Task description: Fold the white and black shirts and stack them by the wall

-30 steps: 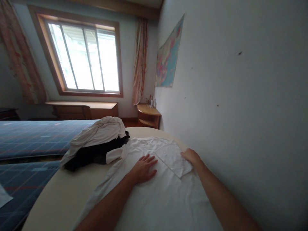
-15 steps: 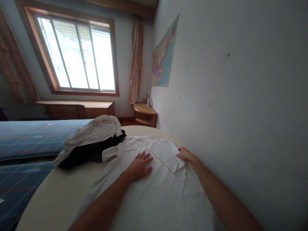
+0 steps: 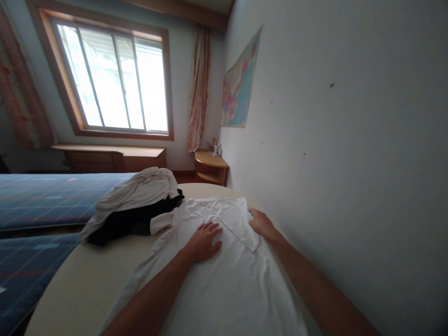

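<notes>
A white T-shirt (image 3: 224, 284) lies spread over the round table (image 3: 80, 284), its collar end away from me. Its right sleeve is folded inward across the upper part, while the left sleeve (image 3: 163, 223) sticks out to the side. My left hand (image 3: 205, 240) rests flat on the middle of the shirt, fingers spread. At the shirt's right edge, beside the folded sleeve, my right hand (image 3: 261, 223) is closed on the fabric; its fingertips are partly hidden.
A heap of clothes, a light grey garment (image 3: 147, 186) over a black one (image 3: 133, 219), sits on the table's left. Blue plaid mattresses (image 3: 45, 200) lie beyond it. A white wall (image 3: 332, 200) runs close along the right. A corner shelf (image 3: 211, 161) stands behind.
My right hand has moved left, drawing the shirt's right edge inward with it. My left hand stays in place on the shirt.
</notes>
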A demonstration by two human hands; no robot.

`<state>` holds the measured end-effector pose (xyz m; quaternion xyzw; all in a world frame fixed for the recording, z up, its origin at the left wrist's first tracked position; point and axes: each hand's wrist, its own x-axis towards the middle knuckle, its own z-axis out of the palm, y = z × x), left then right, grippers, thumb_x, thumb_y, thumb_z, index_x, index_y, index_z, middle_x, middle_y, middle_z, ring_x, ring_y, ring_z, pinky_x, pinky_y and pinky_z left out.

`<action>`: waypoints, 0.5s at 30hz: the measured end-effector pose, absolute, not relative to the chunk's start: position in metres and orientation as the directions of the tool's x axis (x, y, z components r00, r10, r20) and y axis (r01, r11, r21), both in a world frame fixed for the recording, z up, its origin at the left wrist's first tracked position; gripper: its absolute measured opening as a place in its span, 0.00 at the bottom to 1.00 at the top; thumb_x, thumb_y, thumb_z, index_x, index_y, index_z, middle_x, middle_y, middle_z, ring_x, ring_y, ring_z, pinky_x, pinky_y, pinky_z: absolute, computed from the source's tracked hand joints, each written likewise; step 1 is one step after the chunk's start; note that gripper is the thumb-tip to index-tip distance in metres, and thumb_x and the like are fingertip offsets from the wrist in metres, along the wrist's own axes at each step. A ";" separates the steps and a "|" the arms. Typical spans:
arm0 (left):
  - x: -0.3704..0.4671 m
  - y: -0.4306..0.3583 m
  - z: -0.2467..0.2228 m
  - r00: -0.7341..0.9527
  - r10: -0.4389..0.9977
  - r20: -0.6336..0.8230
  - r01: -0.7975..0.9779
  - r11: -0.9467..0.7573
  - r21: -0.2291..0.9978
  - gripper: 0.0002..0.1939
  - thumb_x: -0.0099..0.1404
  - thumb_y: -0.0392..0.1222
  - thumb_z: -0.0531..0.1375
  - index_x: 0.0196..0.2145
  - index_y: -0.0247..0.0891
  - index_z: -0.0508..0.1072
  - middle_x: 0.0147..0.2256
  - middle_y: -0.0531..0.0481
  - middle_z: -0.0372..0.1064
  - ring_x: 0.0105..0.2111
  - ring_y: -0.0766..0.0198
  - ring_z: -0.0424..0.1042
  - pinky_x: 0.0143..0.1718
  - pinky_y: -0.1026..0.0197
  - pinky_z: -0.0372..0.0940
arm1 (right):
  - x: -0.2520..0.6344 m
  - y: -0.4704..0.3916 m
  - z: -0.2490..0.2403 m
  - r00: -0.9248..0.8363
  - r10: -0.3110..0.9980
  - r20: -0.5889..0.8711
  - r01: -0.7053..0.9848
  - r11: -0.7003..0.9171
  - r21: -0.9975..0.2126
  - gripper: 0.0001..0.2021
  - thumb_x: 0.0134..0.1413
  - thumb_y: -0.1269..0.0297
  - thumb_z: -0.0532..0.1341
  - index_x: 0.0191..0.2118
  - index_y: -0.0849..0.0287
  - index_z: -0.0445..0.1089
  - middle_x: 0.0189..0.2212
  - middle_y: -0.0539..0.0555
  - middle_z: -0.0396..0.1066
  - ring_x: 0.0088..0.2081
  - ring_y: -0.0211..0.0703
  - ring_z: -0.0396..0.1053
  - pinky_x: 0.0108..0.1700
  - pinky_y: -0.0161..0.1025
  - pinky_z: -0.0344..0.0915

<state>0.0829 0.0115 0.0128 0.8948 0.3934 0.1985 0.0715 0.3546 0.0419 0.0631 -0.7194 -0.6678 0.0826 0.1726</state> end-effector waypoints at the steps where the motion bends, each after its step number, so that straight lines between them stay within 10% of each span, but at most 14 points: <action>1: 0.083 0.012 0.012 0.601 0.731 0.324 0.673 -0.681 0.287 0.24 0.66 0.47 0.57 0.59 0.43 0.67 0.62 0.45 0.61 0.63 0.50 0.57 0.64 0.46 0.50 | 0.345 0.040 0.065 0.065 0.991 0.118 0.932 -0.017 -0.362 0.30 0.49 0.76 0.56 0.61 0.61 0.64 0.55 0.60 0.71 0.54 0.48 0.69 0.54 0.36 0.61; 9: 0.082 0.012 0.011 0.565 0.718 0.407 0.647 -0.691 0.322 0.18 0.65 0.42 0.56 0.53 0.42 0.71 0.54 0.46 0.69 0.55 0.54 0.65 0.60 0.49 0.57 | 0.293 0.002 0.054 -0.239 0.970 0.036 0.893 0.234 -0.386 0.34 0.45 0.74 0.61 0.62 0.66 0.60 0.59 0.65 0.65 0.57 0.47 0.66 0.56 0.36 0.60; 15: 0.082 0.012 0.009 0.565 0.725 0.394 0.652 -0.685 0.324 0.17 0.65 0.40 0.57 0.51 0.42 0.71 0.55 0.46 0.68 0.56 0.55 0.65 0.60 0.51 0.57 | 0.297 -0.033 0.058 -0.071 0.996 -0.059 0.983 0.060 -0.174 0.21 0.50 0.63 0.61 0.51 0.62 0.67 0.46 0.63 0.74 0.47 0.53 0.72 0.45 0.42 0.64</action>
